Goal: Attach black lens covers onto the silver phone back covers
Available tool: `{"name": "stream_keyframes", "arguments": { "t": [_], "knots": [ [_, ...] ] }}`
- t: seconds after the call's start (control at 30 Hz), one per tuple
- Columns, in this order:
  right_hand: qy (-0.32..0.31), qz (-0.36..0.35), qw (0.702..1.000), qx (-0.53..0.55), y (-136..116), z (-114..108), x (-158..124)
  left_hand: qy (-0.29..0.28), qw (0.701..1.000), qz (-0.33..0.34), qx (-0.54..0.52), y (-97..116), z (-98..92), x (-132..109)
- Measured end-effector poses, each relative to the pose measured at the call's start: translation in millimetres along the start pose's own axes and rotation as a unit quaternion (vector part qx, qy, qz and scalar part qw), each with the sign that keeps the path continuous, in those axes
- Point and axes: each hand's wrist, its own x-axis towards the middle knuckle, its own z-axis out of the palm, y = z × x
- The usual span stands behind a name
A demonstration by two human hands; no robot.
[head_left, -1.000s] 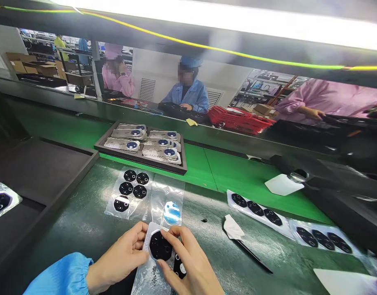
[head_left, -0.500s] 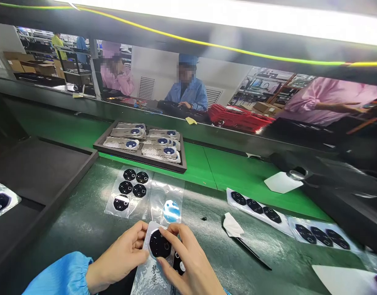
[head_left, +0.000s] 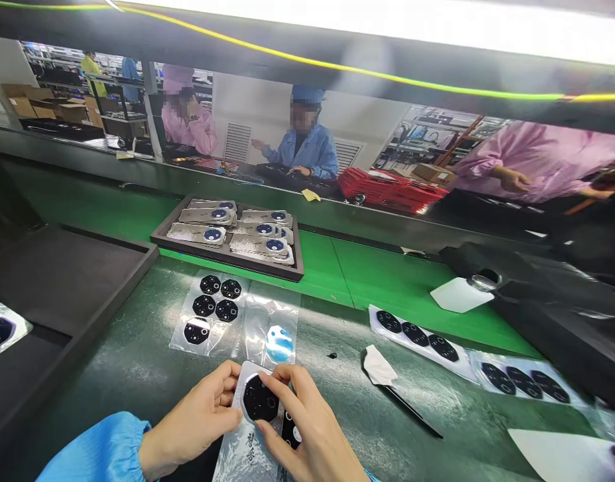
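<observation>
We've got the silver panel (head_left: 237, 458) in both hands, in front of us toward the surface's (head_left: 342, 408) near edge, tilted a bit, lower end out of view. Left hand (head_left: 197, 415): grip pinching the panel's left edge, thumb on the face, fingers curled behind. Right hand (head_left: 310, 432): grip closed across the black disc (head_left: 259, 402) on the panel's upper end, index fingertip at its top rim, thumb at its lower rim. We can't tell whether the disc is fully seated. A second black piece (head_left: 290, 430) shows from under the right hand, partly hidden.

Materials: panel glossy, under crinkled clear film, rounded corners, dark lettering (head_left: 250, 448) below the disc. Disc smooth, many-sided, with small holes and a ring. Just beyond the hands, a clear film sheet (head_left: 259, 301) lies flat, carrying five black discs (head_left: 203, 306) and one shiny blue disc (head_left: 279, 343). Surface is scuffed dark green, with a brighter green strip (head_left: 322, 268) along its far edge. Matte dark tray (head_left: 227, 259) of stacked panels (head_left: 201, 233) sits over that strip. Toward the right edge: slim black tool (head_left: 412, 412), white cloth (head_left: 380, 366) at its far end.
</observation>
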Motion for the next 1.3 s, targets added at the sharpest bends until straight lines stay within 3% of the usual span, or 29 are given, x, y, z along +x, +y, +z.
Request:
{"name": "stream_keyframes", "arguments": {
  "t": [1.07, 1.2, 1.3],
  "knots": [
    [-0.013, 0.002, 1.000, -0.016, -0.6, 3.1, -1.8, -0.003, 1.000, -0.010, 0.013, 1.6, 0.1, -0.2],
    [-0.027, 0.016, 0.999, -0.015, -2.2, 3.1, -1.8, -0.013, 1.000, -0.003, 0.027, 4.2, 1.2, -3.0],
    [-0.030, 0.023, 0.999, -0.015, -4.8, 3.3, -0.9, 0.011, 0.997, -0.018, 0.076, 4.0, 2.5, -6.4]
  ]
}}
